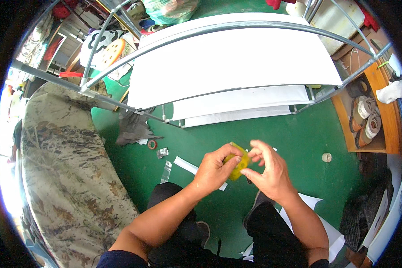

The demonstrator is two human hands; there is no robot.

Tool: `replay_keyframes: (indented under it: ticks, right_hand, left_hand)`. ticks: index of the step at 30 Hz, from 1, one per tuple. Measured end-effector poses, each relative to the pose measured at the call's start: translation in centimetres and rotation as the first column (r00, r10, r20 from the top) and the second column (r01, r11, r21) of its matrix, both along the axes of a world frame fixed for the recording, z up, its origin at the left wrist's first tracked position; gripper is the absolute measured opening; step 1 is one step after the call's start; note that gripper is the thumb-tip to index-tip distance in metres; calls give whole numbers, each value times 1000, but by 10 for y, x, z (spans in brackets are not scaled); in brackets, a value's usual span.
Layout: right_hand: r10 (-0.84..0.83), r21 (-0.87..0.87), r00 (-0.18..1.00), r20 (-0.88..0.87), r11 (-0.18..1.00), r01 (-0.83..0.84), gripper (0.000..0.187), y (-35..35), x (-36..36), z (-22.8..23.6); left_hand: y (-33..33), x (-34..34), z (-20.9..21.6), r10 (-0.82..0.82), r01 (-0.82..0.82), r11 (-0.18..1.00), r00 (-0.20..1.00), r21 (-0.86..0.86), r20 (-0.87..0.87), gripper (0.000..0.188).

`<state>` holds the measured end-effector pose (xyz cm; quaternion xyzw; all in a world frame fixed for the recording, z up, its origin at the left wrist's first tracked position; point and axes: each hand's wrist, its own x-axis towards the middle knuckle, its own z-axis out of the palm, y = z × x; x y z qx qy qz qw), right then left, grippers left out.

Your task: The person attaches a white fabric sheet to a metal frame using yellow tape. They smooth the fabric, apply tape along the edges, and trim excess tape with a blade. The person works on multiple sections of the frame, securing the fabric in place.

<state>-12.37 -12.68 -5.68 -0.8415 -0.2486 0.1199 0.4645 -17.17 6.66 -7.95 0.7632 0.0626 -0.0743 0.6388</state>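
Observation:
My left hand (216, 167) pinches a small, bright yellow item (238, 171) between thumb and fingers, above the green floor. It looks partly see-through and blurred, so its exact kind cannot be made out. On its other side is my right hand (272, 174), with fingers apart and slightly curled. The right thumb reaches the edge of the yellow item or lies right beside it. Beyond both hands stands a rack of grey tubes (236, 27), with white sheets (236, 58) stretched over its tiers.
A camouflage cloth (67, 165) covers something long on the left. Shoes (370, 127) sit in a wooden cabinet (391, 116) at right. On the floor lie a dark roll of tape (152, 144), a pale roll (327, 157), a grey cloth (134, 127) and white sheets (332, 236).

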Motion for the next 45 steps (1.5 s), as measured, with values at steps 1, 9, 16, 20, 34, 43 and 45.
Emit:
replay_keyframes:
  ticks: [1,9,16,20,34,43,45]
  right_hand:
    - [-36,6,999,-27,999,37,61,1,-1,1]
    - [58,-40,997,52,998,-56,13,-2,4,-1]
    - [13,-11,980,199,1000,-11,12,-7,4,-9]
    - [12,32,999,51,999,-14,10,-9,3,-3]
    - [-97,160,995,-17,982,98,8,-22,16,-2]
    - [-244,298,932,-268,899,321,7,-58,45,3]
    - [-318,332,919,-235,862,383,6,-69,54,3]
  left_hand:
    - [-1,0,3,-33,34,999,999,35,-15,10]
    - [-5,-1,2,-109,114,988,993,109,-51,19]
    - [-9,-2,-2,-98,104,991,992,80,-73,23]
    - [-10,-2,-4,-101,109,990,990,89,-100,23]
    - [-10,8,0,-329,295,931,934,-216,-140,56]
    - [9,13,28,-358,407,889,904,210,-234,66]
    - [23,12,31,-347,411,875,900,256,-263,67]
